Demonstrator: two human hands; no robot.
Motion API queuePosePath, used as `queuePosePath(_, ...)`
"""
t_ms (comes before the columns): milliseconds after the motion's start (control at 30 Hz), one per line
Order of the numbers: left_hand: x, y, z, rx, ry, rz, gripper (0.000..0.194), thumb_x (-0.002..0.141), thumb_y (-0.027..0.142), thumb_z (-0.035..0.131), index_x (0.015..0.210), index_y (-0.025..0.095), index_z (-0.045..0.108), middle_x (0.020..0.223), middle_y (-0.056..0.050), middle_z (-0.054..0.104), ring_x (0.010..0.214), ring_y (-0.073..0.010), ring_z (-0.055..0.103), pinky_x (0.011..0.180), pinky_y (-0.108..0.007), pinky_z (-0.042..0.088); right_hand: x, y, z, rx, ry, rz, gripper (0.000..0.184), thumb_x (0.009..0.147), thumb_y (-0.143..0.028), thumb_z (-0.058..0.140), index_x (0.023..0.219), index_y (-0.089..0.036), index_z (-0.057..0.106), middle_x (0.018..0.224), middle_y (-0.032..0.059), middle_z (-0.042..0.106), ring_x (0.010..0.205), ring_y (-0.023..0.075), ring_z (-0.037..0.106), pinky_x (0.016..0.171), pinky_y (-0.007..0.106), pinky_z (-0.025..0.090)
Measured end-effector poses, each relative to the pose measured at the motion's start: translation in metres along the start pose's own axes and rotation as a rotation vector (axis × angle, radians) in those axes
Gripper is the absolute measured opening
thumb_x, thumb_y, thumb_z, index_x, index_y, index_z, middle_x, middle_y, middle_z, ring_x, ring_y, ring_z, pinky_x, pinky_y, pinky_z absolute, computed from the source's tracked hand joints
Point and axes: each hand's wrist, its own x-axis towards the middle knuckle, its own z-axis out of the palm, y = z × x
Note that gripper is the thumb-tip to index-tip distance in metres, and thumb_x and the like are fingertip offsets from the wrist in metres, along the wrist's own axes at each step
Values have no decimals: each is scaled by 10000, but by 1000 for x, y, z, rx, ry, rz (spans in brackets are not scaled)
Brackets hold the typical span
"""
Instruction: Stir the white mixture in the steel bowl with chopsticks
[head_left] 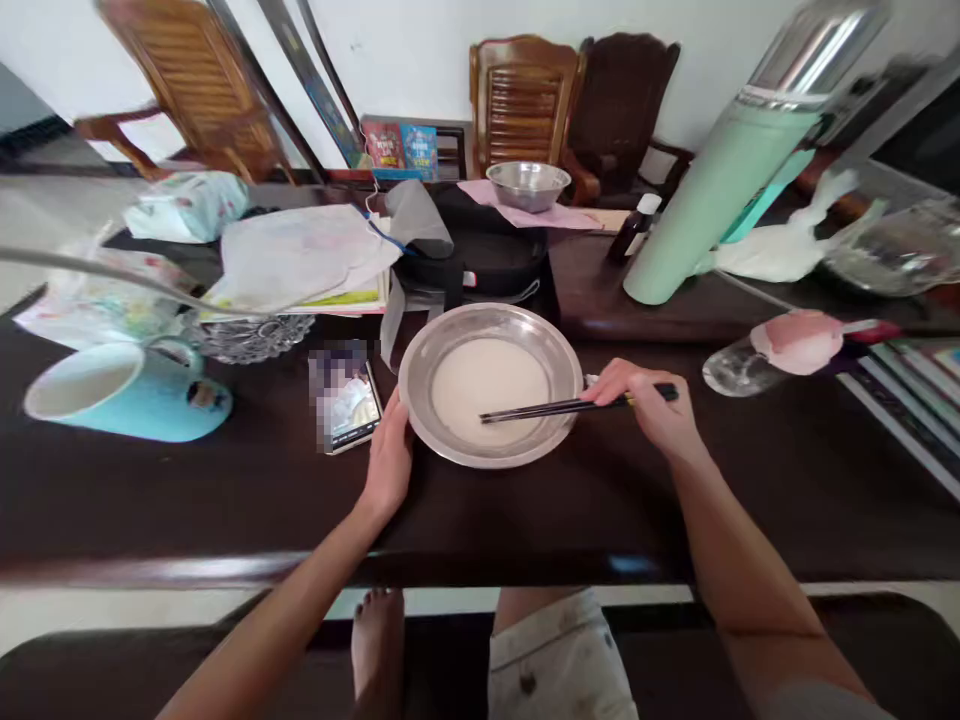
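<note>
Right hand [646, 398]: closed around a pair of black chopsticks [536, 410]. Left hand [390, 455]: loosely open, fingers against the left side of the basin, no pinch on the rim visible.

Desk [262, 510]: dark, carries the setup. Metal basin [491, 455]: level on the desk, between the two hands. Pale liquid [491, 370]: covers the basin's floor. Phone [358, 405]: flat on the desk, just beside the left hand. Chopstick tips: over the liquid; cannot tell whether dipped.

Step in hand, judged: stirring the liquid. Next stroke would call for tips low in the liquid, a light sweep, and left-hand support against the basin sliding or slopping.
</note>
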Motion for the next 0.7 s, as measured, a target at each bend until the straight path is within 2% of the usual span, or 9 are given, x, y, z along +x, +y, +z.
queuePosePath(133, -2, 1, 0, -31, 3, -9, 467, 995, 410, 459, 1270, 138, 720, 1528, -115, 628, 1484, -305, 508, 1276, -401, 334, 3, -3, 2, -95, 29, 17, 346, 1043, -430, 586, 883, -287, 858, 919, 54, 853, 905, 251, 766, 818, 418, 582)
queuePosePath(267, -2, -8, 0, -130, 0, -38, 541, 1011, 459, 443, 1386, 144, 674, 1542, -114, 616, 1495, -311, 496, 1255, -409, 371, 1, -1, 0, -28, 147, 30, 443, 1052, -466, 546, 785, -275, 843, 846, 76, 839, 841, 269, 770, 723, 424, 584)
queuePosePath(367, -1, -15, 1, -201, -13, -44, 555, 1008, 475, 455, 1428, 169, 651, 1567, -98, 596, 1508, -306, 485, 1258, -409, 371, 1, -2, 1, -13, 66, 46, 443, 1045, -486, 551, 788, -272, 840, 831, 76, 837, 851, 274, 766, 765, 442, 597)
queuePosePath(467, -1, -16, 1, -208, -4, -49, 523, 1004, 430, 483, 1401, 146, 669, 1584, -115, 577, 1518, -312, 472, 1266, -407, 358, 2, -4, 2, -87, -4, 42, 367, 1033, -473, 586, 871, -277, 852, 913, 66, 853, 896, 266, 764, 831, 446, 597)
queuePosePath(533, -1, -16, 1, -231, -2, -64, 522, 1007, 428, 482, 1407, 147, 665, 1594, -113, 566, 1521, -315, 469, 1267, -409, 357, 2, -4, 1, -102, 45, 21, 351, 1035, -451, 591, 876, -282, 855, 924, 64, 854, 882, 261, 771, 816, 438, 594)
queuePosePath(633, -2, -13, 1, -245, 1, -72, 542, 1012, 439, 471, 1437, 149, 645, 1584, -111, 577, 1514, -319, 478, 1259, -416, 372, 1, -2, -2, -31, 133, 2, 423, 1054, -449, 549, 814, -281, 853, 848, 69, 843, 808, 259, 775, 739, 426, 591)
queuePosePath(700, -2, -11, 2, -244, -2, -80, 542, 1012, 421, 466, 1445, 145, 640, 1580, -114, 580, 1510, -320, 483, 1251, -411, 384, 0, -2, -2, 7, 110, 10, 448, 1061, -453, 531, 801, -279, 852, 825, 70, 839, 806, 262, 774, 731, 425, 595)
